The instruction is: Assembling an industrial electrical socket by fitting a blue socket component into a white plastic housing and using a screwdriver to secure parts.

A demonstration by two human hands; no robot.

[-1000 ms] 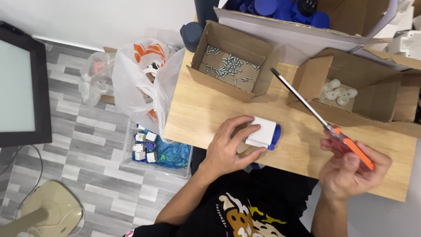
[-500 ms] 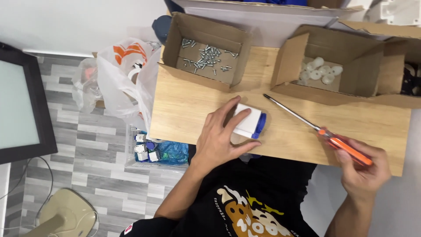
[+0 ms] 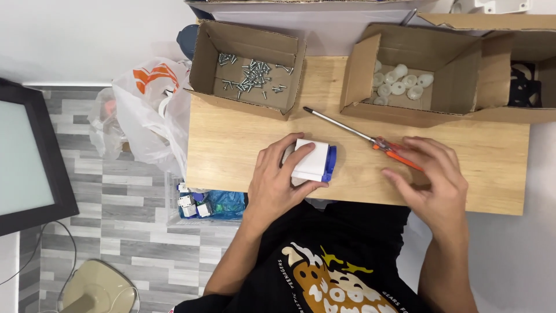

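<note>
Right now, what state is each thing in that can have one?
white and blue plastic part: on the wooden table, gripped by the left hand.
screwdriver: lying flat on the table, orange handle under the right hand.
screw box: open, screws scattered inside.
white-parts box: open, holding round white pieces.
plastic bag: open, slumped beside the table.
</note>
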